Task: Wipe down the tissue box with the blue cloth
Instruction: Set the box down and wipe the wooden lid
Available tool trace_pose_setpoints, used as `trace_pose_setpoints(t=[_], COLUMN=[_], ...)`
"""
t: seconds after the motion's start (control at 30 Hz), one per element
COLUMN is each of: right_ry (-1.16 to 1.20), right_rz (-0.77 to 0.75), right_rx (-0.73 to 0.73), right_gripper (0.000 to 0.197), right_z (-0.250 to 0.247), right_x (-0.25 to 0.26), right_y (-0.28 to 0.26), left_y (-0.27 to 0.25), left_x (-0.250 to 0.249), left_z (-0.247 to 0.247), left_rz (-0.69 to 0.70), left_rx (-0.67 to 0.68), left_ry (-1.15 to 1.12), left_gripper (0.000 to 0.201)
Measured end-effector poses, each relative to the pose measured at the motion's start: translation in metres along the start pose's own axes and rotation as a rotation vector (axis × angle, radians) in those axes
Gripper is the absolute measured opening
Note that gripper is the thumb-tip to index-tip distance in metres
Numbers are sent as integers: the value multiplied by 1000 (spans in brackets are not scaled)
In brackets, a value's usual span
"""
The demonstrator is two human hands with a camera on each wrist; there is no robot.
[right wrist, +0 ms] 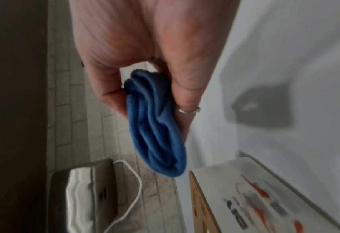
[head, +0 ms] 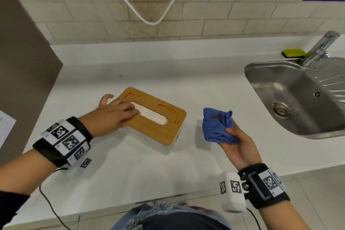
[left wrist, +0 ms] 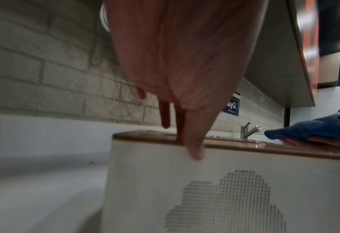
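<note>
The tissue box (head: 160, 125) has a wooden lid with orange-red smears and white sides; it lies on the white counter (head: 130, 170). My left hand (head: 115, 114) rests on the lid's left end, fingers straight across the top and the thumb down the white side (left wrist: 195, 151). My right hand (head: 237, 144) is palm up to the right of the box and above the counter, gripping the bunched blue cloth (head: 216, 129). In the right wrist view the cloth (right wrist: 157, 126) is pinched between thumb and fingers, and the box's smeared side (right wrist: 260, 198) shows at lower right.
A steel sink (head: 298, 99) with a tap (head: 321, 48) is sunk in the counter on the right, with a green sponge (head: 293, 53) behind it. A white cable (head: 149, 22) hangs on the brick wall. A brown cabinet side (head: 22, 61) stands at the left.
</note>
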State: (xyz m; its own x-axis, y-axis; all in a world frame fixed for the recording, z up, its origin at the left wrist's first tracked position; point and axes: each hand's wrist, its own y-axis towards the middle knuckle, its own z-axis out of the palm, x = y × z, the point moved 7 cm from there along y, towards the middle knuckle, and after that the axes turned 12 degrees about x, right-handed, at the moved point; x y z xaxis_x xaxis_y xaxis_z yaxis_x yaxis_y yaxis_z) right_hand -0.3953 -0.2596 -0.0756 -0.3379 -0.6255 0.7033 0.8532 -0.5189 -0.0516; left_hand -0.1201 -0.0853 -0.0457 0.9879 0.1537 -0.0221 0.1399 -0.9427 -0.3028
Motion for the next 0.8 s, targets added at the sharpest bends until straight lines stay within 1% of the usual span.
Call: trace_pose_setpoints(t=[0.03,0.1,0.17,0.23,0.3,0.37,0.47,0.53,0.6,0.7,0.8], right_ry=[-65,-197,-304,-387,-433,-465,-558,-716,-884,-1114,-1434], right_rz=[27,54,63,48,33,34,-3,-79,-156,-169,-142], right_rx=[13,1,-42,-58,-41,-20,41,90,163,329,519], right_gripper=[52,59,52,46,47,50,51,53,49,39,40], right_z=[3,2,2,7,13,19,31,47,70,99,104], right_x=[-1,-3,-4,-3,-1,1,5,11,13,-5,-35], right_y=[4,13,20,27,33,39,51,62,74,92,102], left_y=[-1,-4,-7,-5,1,7,4,-4,-10,-12,-10], left_x=[1,-16,-51,-82,-97,-100,-96,-90,-82,-70,-60], left_z=[-3,-6,-4,1,7,9,15,18,20,21,19], left_rz=[-57,-128,-156,-214,-279,-289,-205,-124,-54,41,106], left_rx=[6,-2,-59,-144,-200,-216,-206,-168,-100,10,61], left_ry=[-20,-111,-285,-378,-367,-361,-390,-406,-427,-454,-512], left_gripper=[62,66,77,86,80,71,65,65,68,70,62])
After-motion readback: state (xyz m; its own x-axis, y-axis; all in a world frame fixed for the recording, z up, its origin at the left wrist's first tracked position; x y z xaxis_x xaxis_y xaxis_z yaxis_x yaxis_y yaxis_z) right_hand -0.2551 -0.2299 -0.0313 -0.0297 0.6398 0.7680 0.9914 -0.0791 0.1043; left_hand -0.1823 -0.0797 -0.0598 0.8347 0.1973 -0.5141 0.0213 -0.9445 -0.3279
